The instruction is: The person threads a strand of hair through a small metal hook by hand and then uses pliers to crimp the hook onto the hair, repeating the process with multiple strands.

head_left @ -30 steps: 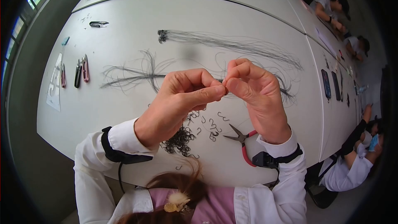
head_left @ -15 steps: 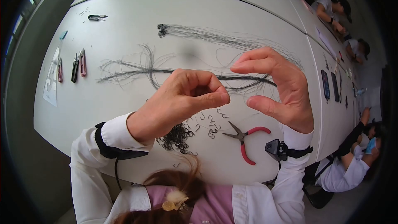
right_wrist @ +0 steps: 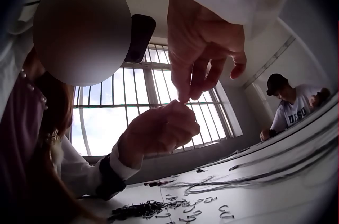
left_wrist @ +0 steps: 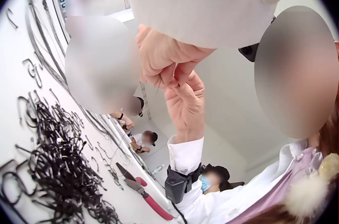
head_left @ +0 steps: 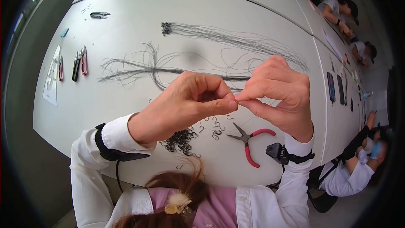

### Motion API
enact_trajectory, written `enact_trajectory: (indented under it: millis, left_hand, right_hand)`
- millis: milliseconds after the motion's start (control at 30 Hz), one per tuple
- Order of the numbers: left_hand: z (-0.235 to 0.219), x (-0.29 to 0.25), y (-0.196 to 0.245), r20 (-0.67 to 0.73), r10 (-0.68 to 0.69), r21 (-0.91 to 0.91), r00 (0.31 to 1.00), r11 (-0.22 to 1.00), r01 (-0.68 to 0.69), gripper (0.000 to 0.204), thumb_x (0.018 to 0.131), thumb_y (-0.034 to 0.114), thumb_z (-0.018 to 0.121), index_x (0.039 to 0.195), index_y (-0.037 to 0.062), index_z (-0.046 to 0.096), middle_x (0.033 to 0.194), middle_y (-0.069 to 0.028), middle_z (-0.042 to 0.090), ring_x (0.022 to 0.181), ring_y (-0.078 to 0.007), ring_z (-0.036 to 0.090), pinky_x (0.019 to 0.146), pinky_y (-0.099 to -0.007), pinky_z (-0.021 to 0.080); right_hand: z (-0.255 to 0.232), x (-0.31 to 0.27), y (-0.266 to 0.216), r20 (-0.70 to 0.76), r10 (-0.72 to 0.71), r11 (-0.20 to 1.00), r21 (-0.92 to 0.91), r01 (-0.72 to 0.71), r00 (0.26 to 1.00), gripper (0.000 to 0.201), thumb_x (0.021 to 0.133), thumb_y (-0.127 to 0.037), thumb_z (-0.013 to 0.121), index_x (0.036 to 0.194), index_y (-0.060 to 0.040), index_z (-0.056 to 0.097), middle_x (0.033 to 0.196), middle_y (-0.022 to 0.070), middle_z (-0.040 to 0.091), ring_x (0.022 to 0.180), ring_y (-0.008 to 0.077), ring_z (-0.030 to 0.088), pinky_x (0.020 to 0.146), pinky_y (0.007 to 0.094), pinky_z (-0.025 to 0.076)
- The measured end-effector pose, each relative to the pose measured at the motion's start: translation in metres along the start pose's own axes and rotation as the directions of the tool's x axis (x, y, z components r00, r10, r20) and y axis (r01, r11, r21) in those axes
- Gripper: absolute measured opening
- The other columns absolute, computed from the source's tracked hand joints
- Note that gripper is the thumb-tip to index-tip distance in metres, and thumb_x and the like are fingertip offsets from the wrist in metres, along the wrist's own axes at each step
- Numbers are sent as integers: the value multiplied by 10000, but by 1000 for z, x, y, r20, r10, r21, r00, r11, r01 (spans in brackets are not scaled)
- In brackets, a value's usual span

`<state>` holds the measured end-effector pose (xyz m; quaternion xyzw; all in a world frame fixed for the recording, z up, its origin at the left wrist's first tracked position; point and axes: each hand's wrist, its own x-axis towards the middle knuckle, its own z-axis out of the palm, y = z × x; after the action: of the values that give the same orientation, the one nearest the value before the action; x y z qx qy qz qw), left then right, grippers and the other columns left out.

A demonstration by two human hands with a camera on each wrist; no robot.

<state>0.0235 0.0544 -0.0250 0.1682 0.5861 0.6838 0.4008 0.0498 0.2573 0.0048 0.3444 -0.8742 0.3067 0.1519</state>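
Note:
My left hand (head_left: 179, 105) and right hand (head_left: 280, 95) meet fingertip to fingertip above the table. Thumb and index finger of each pinch at the same spot, where a thin line (left_wrist: 160, 84) shows faintly in the left wrist view. Whatever else lies between the fingertips is hidden. Below my left hand is a heap of dark fish hooks (head_left: 180, 142), with several loose ones scattered to its right. Behind the hands a bundle of dark line (head_left: 130, 74) stretches across the table, partly covered by them.
Red-handled pliers (head_left: 252, 153) lie with jaws spread below my right hand. Farther back is a bundle of lines with hooks (head_left: 166, 29) at its left end. Thread snips (head_left: 84, 61) and a clear ruler (head_left: 51, 78) lie at left. Other people sit at right.
My right hand left the left fingertips, spread its fingers to the right, and has come back to pinch beside them. My left hand keeps its pinch and has hardly moved.

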Motion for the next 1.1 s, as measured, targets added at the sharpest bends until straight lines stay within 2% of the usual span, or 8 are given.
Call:
enact_trajectory:
  millis: [133,233,333,667,867,1100]
  left_hand:
    - [1,-2,4,-42,26,-66,999,997,-29,107,866,141,627,862,36,614,829,9,622,718,-14,496,644,-174,394]
    - [4,-2,3,-84,72,-56,994,995,-77,135,875,175,621,866,41,618,826,0,624,682,-14,469,610,-174,375]
    - [-1,-1,4,-54,7,-72,999,997,-11,169,878,217,622,864,48,618,826,-13,629,647,-18,437,580,-175,349]
    - [-8,4,-5,-10,45,-77,999,996,-45,206,881,257,623,821,60,626,758,-25,624,603,-25,426,555,-188,343]
    - [-6,5,-3,-67,78,-139,995,987,-86,223,922,254,565,854,48,617,777,-22,611,579,-20,386,541,-168,333]
    - [-7,4,-2,-36,59,-163,998,984,-64,212,919,255,569,887,50,612,778,-8,602,525,-14,324,473,-169,260]
  right_hand:
    - [1,0,0,-63,8,999,-41,-10,998,229,519,72,703,697,-66,664,637,9,576,640,169,527,620,291,400]
    - [3,0,0,-117,26,998,-47,-31,993,203,559,39,691,688,-114,659,640,-20,597,647,138,564,645,286,374]
    - [2,1,0,-128,14,998,-57,-22,992,197,557,38,694,678,-112,651,640,-24,594,654,138,565,645,286,375]
    - [11,-1,-1,-157,-65,993,-110,48,985,204,554,28,702,676,-115,623,655,-28,564,664,144,548,660,311,374]
    - [11,-1,-1,-181,-84,979,-196,48,980,208,549,11,715,673,-113,603,657,-27,555,665,149,551,675,327,377]
    - [11,-1,-3,-200,-170,938,-334,96,965,183,554,-23,718,665,-115,604,658,-32,551,673,140,555,709,344,384]
